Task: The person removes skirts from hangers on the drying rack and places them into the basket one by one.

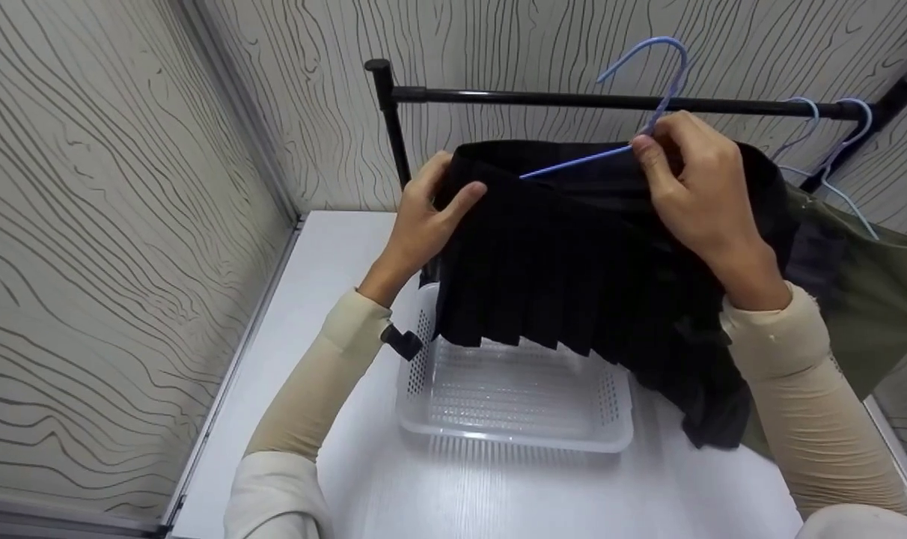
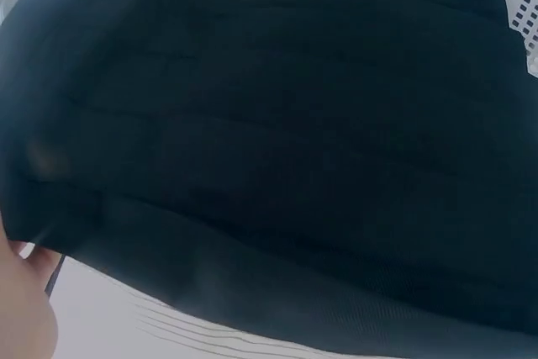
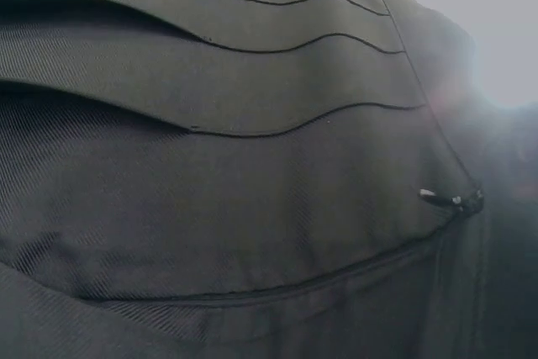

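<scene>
Black pleated cloth skirt point(image 1: 528, 262): our left hand point(image 1: 423, 217) grips its edge, our right hand point(image 1: 700, 187) pinches slim blue hanger point(image 1: 573, 162) at its waist.

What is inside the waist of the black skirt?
One side of the blue hanger, pinched by the right hand, slopes into the skirt; that side's lower end is hidden behind the skirt's front.

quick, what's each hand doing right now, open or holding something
Left hand: closed, holding the black skirt.
Right hand: closed, pinching the blue hanger.
</scene>
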{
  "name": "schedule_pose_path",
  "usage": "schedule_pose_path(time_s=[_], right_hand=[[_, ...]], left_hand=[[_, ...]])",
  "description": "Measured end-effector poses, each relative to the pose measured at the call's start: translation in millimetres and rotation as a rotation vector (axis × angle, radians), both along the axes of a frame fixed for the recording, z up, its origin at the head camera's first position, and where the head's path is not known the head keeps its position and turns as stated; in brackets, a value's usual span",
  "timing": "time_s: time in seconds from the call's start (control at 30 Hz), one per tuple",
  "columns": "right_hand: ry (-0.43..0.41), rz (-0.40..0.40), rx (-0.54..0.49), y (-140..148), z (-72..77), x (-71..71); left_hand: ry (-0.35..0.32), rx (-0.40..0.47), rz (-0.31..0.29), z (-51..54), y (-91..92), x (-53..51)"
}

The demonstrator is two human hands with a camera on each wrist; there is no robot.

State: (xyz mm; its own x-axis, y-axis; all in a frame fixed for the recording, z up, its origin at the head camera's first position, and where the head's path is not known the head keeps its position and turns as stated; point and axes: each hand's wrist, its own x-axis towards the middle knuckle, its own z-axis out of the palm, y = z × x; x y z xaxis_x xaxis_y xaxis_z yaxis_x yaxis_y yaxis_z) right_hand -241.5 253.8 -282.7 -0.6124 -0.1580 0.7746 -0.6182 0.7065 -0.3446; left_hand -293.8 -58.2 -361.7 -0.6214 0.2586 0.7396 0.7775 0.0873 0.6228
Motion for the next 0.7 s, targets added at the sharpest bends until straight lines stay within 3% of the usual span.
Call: schedule_pose_path(time_s=[0.23, 0.4, 0.7], right_hand=[[0.003, 0.009, -0.011, -4.1, -1.7, 0.0], [0.018, 0.011, -0.003, -6.2, -3.5, -1.0], [0.021, -0.006, 0.012, -7.6, -5.5, -1.5]], left_hand=[[0.048, 0.019, 0.04, 1.2, 2.9, 7.4], [0.062, 0.03, 0.031, -0.6, 3.6, 12.9], [0.111, 0.061, 0.042, 0.3, 3.4, 13.7]])
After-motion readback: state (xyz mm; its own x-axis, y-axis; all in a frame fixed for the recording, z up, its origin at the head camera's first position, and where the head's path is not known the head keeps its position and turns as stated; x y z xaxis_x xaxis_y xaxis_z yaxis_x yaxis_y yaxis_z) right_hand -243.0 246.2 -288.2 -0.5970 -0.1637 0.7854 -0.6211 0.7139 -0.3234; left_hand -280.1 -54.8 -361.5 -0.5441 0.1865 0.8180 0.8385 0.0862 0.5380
